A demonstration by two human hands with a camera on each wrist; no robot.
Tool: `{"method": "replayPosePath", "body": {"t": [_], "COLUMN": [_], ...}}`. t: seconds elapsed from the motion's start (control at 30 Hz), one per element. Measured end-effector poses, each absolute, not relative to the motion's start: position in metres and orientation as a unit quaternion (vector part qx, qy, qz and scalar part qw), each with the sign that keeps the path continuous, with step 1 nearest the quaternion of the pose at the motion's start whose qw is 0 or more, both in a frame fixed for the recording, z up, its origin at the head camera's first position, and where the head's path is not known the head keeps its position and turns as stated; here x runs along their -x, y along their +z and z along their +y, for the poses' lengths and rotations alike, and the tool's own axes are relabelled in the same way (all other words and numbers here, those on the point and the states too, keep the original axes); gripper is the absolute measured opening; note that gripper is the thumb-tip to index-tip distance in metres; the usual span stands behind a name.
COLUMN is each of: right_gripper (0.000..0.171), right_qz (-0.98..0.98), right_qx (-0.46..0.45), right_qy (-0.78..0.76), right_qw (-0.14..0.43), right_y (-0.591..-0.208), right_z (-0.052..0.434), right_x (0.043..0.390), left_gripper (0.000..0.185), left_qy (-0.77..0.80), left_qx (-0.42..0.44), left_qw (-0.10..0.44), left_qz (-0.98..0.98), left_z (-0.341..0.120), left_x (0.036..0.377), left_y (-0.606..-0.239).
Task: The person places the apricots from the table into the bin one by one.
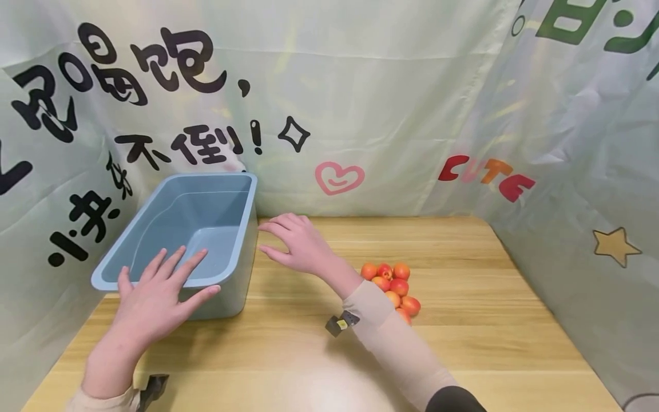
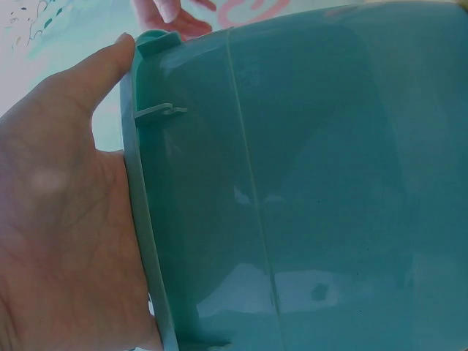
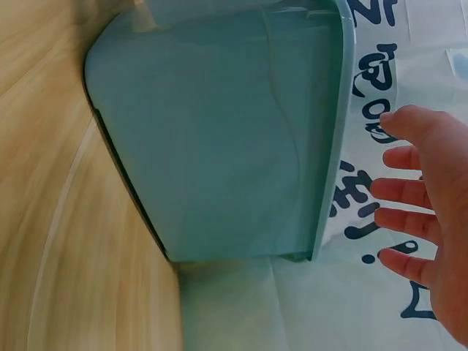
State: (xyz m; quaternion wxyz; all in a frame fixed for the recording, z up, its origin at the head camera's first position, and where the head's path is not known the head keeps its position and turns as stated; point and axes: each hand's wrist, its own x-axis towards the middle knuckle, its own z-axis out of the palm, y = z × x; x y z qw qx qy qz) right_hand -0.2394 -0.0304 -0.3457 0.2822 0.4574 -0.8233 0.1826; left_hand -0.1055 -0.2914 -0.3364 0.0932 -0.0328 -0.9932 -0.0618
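Note:
A blue plastic tub (image 1: 242,229) stands empty at the back left of the wooden table. My left hand (image 1: 154,294) lies flat over its near rim, fingers spread; in the left wrist view the palm (image 2: 58,219) presses against the rim (image 2: 142,219). Just right of the tub's far corner hovers my right hand (image 1: 296,240), fingers spread and holding nothing. The right wrist view shows those fingers (image 3: 409,190) a little apart from the tub's side (image 3: 219,146). A pile of several orange-red apricots (image 1: 391,286) lies on the table beside my right forearm.
The wooden table (image 1: 463,343) is enclosed at the back and on both sides by a pale printed curtain (image 1: 386,103). The tub sits against the left curtain. Bare tabletop stretches in front and to the right of the fruit.

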Motion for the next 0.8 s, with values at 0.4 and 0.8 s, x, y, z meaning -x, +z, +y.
{"method": "replayPosePath", "body": {"t": [0.4,0.8], "right_gripper": [0.037,0.037], "right_qz": [-0.821,-0.823], "right_qx": [-0.462,-0.468], "right_qy": [0.162,0.142], "right_qw": [0.295,0.291], "right_y": [-0.356,-0.363], "right_z": [0.011,0.056], "right_x": [0.228,0.216], "left_gripper": [0.081,0.081], "left_qy": [-0.072,-0.071], "left_qx": [0.039,0.038], "left_qw": [0.101,0.105], "left_qz": [-0.991,-0.991], "left_z": [-0.290,-0.294], "left_x": [0.106,0.106], "left_y": [-0.340,-0.340]}}
